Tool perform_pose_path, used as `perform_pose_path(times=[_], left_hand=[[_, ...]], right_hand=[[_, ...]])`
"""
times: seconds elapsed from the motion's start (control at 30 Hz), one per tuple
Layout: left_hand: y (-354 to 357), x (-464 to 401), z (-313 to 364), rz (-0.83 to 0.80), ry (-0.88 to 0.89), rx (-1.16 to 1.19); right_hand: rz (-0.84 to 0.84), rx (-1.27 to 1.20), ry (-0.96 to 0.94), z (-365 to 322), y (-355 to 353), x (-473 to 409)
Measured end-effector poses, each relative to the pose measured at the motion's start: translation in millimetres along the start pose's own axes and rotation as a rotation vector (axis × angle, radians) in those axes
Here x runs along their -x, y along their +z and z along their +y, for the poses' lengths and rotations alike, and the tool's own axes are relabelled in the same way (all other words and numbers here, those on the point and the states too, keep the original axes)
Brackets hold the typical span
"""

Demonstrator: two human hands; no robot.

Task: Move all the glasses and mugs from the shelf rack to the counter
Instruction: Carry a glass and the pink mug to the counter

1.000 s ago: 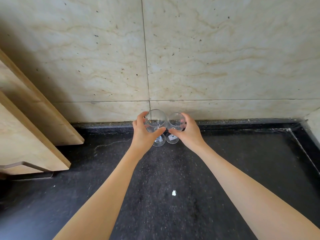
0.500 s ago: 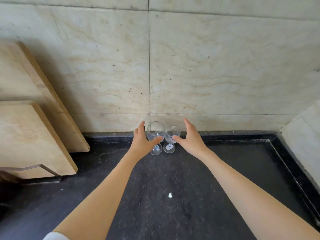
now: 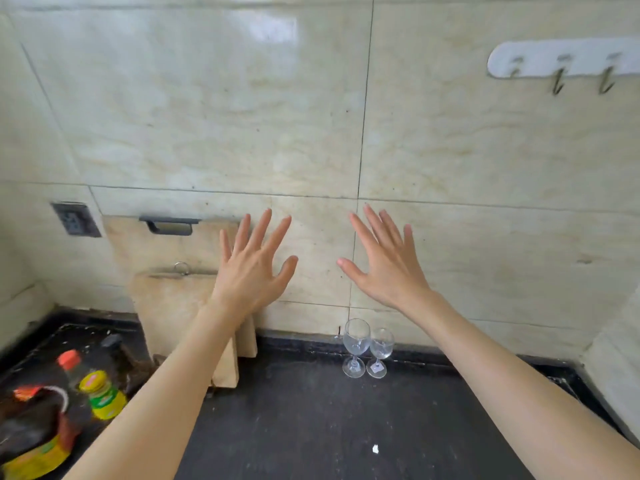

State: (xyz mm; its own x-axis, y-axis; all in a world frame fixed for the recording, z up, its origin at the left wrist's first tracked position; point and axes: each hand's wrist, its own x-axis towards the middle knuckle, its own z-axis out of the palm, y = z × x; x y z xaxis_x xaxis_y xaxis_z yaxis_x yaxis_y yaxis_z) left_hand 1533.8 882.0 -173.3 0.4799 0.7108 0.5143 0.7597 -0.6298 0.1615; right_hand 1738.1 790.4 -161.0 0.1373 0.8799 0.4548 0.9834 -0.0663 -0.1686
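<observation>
Risk entry: two wine glasses (image 3: 367,351) are standing touching on the counter (image 3: 311,420), lower centre; left hand (image 3: 251,268) and right hand (image 3: 384,265) are hovering released, empty; a careless arm sweep could be toppling them.

Soft, even daylight; a pale glare patch on the wall tiles (image 3: 273,29) at upper centre. Motion blur throughout, edges bowed by wide-angle distortion.

Left hand (image 3: 254,268) and right hand (image 3: 384,263) raised, fingers spread, holding nothing. Two wine glasses (image 3: 367,351) upright on black counter (image 3: 311,427) against tiled wall (image 3: 277,116). Cutting boards (image 3: 173,306), bottles (image 3: 62,403) left.
</observation>
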Motion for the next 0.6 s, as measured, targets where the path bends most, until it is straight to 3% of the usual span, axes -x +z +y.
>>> perform_pose_path(times=[0.17,0.37,0.6], left_hand=[[-92,51,-8,0.092,-0.075,-0.213],[-149,183,-7,0.159,-0.354,-0.289],[-199,355,-2,0.095,-0.709,-0.365]], right_hand=[[0.113,0.047,-0.201,-58,-37,5],[0.055,-0.057,-0.474,-132,-42,57],[-0.045,-0.268,-0.744,-244,-36,157]])
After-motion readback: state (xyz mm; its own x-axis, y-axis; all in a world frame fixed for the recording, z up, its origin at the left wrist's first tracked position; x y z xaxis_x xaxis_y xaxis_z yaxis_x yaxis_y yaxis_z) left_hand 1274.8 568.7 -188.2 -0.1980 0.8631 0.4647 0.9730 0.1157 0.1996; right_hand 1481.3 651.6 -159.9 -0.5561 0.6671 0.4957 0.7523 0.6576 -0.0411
